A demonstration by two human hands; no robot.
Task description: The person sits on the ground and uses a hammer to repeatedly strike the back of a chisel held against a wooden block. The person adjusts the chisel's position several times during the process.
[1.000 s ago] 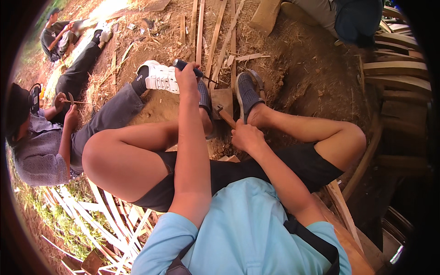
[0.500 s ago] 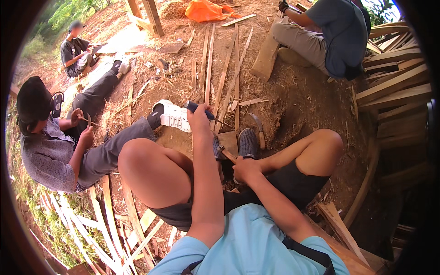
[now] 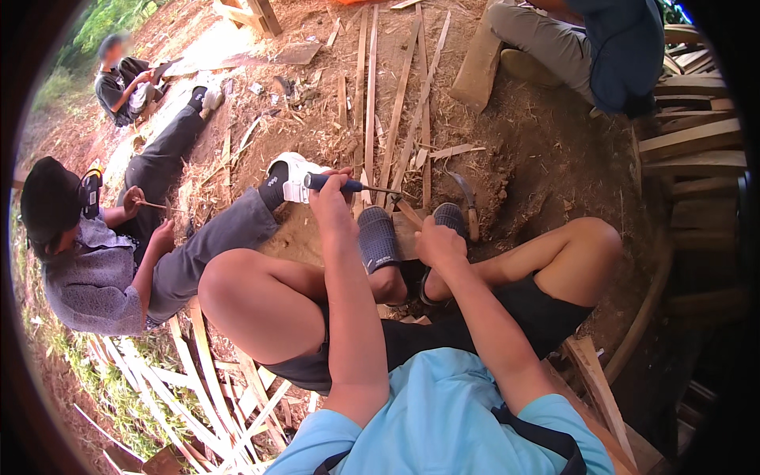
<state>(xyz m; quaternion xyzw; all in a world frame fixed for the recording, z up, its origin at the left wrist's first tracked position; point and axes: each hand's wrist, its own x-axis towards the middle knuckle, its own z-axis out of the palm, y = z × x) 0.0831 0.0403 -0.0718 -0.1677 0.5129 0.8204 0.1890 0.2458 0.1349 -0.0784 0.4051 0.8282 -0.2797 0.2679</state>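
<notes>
As the person sits with knees spread wide, out in front comes the left hand [image 3: 332, 202], fingers clamped round a blue-handled tool [image 3: 355, 187], its thin metal shaft [image 3: 381, 189] pointing off to the right. And there on the other side is the right hand [image 3: 440, 242], a closed fist on a wooden-handled tool [image 3: 408, 212] that slants up and leftward to the shaft's tip! The two ends cross in this view, though whether they touch, one cannot tell.

Down below, both tools are over the dark clogs [image 3: 378, 237], with a flat wooden block [image 3: 404, 234] between the feet. Just beyond the right foot lies a sickle [image 3: 467, 194], curved blade away, handle nearer the person. Long wood strips [image 3: 370, 103] stretch out across the dirt ahead.

Over to the left, a co-worker in a dark cap [image 3: 51, 198] has a thin stick [image 3: 154, 206] in hand, and that white shoe [image 3: 296, 178] sits right behind the blue handle. Upper right, another person [image 3: 621, 47] sits near a chunky log [image 3: 477, 67].
</notes>
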